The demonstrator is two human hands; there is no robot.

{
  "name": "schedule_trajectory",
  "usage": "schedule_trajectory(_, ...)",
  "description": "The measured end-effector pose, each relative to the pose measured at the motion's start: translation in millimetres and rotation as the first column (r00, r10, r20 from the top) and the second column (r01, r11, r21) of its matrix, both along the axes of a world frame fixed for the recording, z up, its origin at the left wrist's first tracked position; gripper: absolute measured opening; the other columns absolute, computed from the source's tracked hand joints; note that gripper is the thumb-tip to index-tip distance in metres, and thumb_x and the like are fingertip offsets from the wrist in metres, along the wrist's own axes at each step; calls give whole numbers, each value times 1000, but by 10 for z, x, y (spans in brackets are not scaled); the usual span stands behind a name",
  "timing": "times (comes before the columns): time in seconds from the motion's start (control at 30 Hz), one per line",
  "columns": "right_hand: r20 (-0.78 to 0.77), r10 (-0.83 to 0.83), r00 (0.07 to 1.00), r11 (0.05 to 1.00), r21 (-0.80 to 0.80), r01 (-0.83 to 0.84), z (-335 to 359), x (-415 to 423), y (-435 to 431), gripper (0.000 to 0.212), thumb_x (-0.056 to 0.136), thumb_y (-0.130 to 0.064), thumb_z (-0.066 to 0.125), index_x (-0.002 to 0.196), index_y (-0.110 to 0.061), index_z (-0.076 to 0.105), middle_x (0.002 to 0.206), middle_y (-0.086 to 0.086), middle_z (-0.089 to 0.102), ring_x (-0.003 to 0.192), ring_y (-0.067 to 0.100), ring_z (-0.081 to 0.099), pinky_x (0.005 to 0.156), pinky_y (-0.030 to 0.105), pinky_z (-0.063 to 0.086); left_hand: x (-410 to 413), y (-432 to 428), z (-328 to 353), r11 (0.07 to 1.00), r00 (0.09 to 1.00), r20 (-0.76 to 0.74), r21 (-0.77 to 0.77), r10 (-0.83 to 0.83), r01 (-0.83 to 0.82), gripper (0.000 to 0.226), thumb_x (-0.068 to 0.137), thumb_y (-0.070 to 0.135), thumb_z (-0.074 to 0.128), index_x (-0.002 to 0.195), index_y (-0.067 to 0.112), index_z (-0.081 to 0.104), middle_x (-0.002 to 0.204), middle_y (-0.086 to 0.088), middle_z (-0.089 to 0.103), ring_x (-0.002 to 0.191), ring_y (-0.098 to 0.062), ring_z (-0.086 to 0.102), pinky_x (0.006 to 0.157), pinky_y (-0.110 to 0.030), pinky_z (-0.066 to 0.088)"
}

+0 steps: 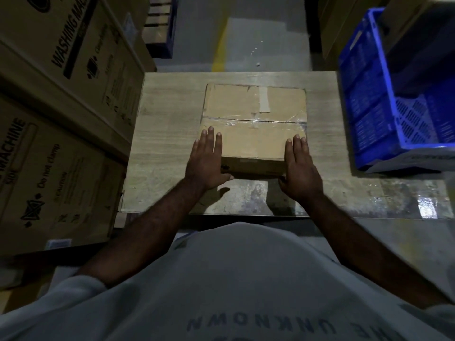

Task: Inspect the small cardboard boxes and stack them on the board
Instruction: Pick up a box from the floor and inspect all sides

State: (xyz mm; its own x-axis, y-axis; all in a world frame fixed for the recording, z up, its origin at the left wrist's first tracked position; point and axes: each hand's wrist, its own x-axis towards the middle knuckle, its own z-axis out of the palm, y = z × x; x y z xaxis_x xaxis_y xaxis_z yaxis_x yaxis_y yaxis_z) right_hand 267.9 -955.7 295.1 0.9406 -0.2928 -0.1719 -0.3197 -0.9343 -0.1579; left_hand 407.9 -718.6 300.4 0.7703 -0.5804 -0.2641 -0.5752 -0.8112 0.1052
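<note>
Cardboard box (254, 119), taped, on board (167, 143). Left hand (205, 166) at its 7 o'clock corner, right hand (301, 168) at 5 o'clock; fingers (210, 139) straight, pressed flat against box, gripping nothing.

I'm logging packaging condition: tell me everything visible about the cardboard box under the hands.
The cardboard box is plain brown, squarish and low, lying flat near the middle of the pale wooden board. Its top flaps are closed, the centre seam sealed with wrinkled clear tape, and a paler tape strip crosses the far flap. The left hand and right hand rest with straight fingers on its near top corners, thumbs against the near side.
</note>
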Motion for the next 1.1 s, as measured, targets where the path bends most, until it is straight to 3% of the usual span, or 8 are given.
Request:
schedule_trajectory(0.27,3,18,1000,1000,-9,-18,39,20,-43,110,77,-22,88,162,0,21,169,26,17,157,43,15,121,54,35,52,5,-3,1000,1000,-2,-12,-14,14,141,67,87,66,163,8,0,170,-18,-9,158,-34,-7,128,-50,3)
schedule_trajectory(0.37,-2,35,999,999,-37,-35,64,50,-70,105,79,-35,87,158,0,28,166,27,24,155,44,22,120,56,36,65,-25,18,999,999,33,38,-35,34,144,64,94,58,162,5,4,170,-21,-3,157,-38,-1,127,-52,7)
schedule_trajectory(0.47,17,38,999,996,-76,-37,101,79,-71,100,88,-76,58,153,-3,36,164,25,30,154,41,25,124,58,25,101,-115,96,993,995,75,99,-64,57,143,62,104,40,159,2,17,167,-26,12,153,-43,15,125,-56,13)
schedule_trajectory(0.57,44,42,998,998,-53,-40,161,137,-118,96,91,-84,28,151,-10,38,164,20,32,156,35,23,126,59,12,204,-199,183,997,995,84,68,-47,41,126,69,103,26,150,7,36,159,-24,30,145,-40,29,122,-58,18)
schedule_trajectory(0.77,-4,17,1000,1000,-11,-17,280,448,-342,105,92,-83,21,163,-6,19,173,17,12,160,32,6,127,57,7,547,-265,296,998,999,45,65,-2,-1,114,81,94,24,162,14,17,171,-16,3,158,-34,3,125,-59,2)
schedule_trajectory(1.1,-139,-27,990,999,15,29,355,1102,-734,105,95,-82,32,166,-10,6,174,12,0,161,29,-2,128,59,8,1038,-351,317,991,996,-63,125,61,-53,117,77,99,20,164,23,5,173,1,-3,158,-34,-4,123,-62,-2)
